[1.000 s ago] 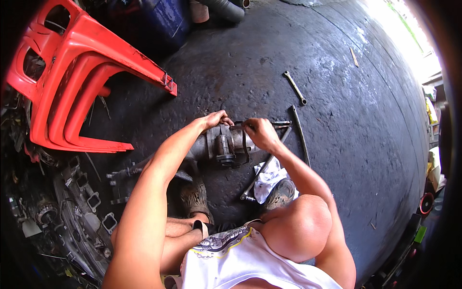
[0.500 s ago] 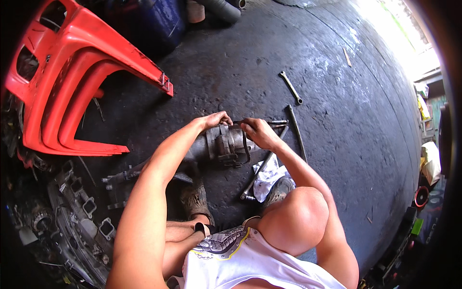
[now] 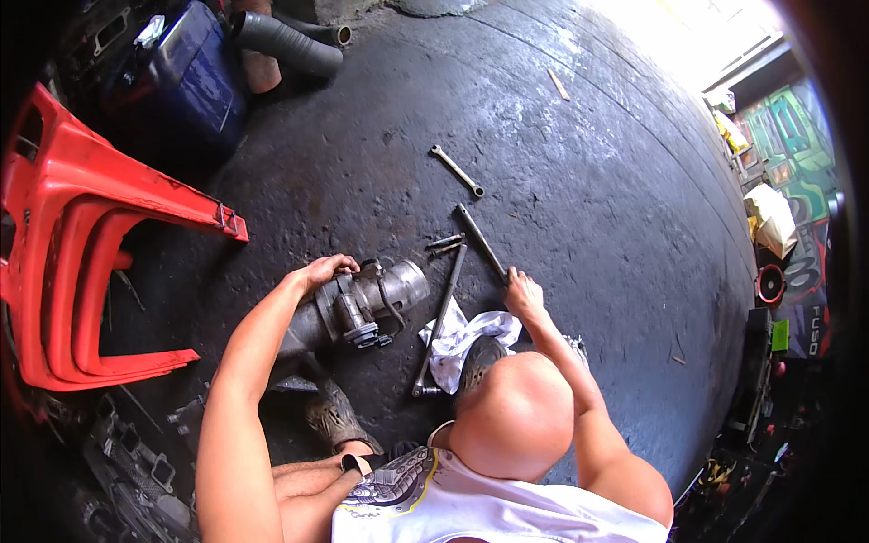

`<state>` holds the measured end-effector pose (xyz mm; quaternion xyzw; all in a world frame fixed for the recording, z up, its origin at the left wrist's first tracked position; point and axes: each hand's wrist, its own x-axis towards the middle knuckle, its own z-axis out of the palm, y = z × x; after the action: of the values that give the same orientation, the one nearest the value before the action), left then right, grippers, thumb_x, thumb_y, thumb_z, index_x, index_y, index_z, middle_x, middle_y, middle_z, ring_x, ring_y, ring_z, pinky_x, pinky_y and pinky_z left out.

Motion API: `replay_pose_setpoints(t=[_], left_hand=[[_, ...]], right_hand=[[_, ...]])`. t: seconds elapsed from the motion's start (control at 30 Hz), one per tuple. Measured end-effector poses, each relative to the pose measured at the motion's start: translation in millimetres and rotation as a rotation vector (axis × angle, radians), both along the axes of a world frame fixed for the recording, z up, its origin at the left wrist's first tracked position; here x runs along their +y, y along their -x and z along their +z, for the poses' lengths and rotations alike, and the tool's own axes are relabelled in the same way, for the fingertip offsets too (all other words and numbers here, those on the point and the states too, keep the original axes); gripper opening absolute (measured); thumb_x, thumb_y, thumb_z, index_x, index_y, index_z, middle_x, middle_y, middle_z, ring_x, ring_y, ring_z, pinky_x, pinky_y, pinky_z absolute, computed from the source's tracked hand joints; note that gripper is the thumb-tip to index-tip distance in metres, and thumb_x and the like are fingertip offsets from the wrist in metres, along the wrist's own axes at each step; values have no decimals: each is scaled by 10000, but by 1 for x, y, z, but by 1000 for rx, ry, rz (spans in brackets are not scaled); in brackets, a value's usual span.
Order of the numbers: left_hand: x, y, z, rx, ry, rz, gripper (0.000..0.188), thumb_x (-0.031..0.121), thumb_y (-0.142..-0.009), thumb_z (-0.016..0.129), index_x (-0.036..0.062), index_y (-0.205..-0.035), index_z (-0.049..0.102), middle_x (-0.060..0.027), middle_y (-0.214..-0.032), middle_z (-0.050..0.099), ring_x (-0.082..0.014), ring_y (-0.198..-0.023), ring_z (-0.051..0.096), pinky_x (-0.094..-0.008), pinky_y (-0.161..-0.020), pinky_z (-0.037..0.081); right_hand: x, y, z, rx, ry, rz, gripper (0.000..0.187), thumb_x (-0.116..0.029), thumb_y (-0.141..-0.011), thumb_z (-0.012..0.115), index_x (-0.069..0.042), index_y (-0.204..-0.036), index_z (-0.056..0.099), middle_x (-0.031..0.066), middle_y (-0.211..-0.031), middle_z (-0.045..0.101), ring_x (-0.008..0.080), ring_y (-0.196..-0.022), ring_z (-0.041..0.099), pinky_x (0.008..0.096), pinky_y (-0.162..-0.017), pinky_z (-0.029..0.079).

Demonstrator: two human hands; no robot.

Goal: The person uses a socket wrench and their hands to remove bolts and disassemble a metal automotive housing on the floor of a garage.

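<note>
A grey cylindrical metal vehicle part (image 3: 367,294), with a smaller unit and a curved piece on its side, lies between my feet. My left hand (image 3: 330,269) curls its fingers over its far side. Reaching out to the right, my right hand (image 3: 524,294) closes on the near end of a long metal bar (image 3: 482,241) on the floor. Left of that bar lie a long-handled socket wrench (image 3: 442,317) and two short bolt-like pieces (image 3: 445,243). A stained white cloth (image 3: 450,356) is bunched beside my shoe, and a combination wrench (image 3: 457,171) rests farther off.
Stacked red plastic chairs (image 3: 109,204) stand at left. Behind them are a dark blue container (image 3: 186,77) and a black hose (image 3: 290,47). Metal gaskets and parts (image 3: 136,452) crowd the lower left. Assorted items, including a pale sack (image 3: 769,220), line the right wall.
My right hand has left the metal part and moved right to the bar. My left hand stays on the part. The whole view has shifted, showing more on the right.
</note>
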<state>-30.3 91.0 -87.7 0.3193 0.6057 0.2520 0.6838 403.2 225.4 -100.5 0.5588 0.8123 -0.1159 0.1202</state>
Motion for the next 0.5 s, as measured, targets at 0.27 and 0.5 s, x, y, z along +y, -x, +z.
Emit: replay_pose_setpoints(t=[0.27,0.5], left_hand=[[-6,19,-37,-85,-55,-23,452,278,-954,258,66,-982,655,-23,-976,624,-123,-920,533,-284,-904,382],[1,0,10,-161,-7,41,484,335,-894,234,27,-927,606,-57,-986,589,-151,-959,499,-321,-938,346]], right_hand=[[40,14,-3,332,139,-57,308,-212,-733,666,-13,-952,582,214,-849,641,392,-789,630,446,-680,494],[76,90,36,737,426,-128,498,-437,-923,488,9,-750,630,105,-572,544,182,-546,533,367,-535,416]])
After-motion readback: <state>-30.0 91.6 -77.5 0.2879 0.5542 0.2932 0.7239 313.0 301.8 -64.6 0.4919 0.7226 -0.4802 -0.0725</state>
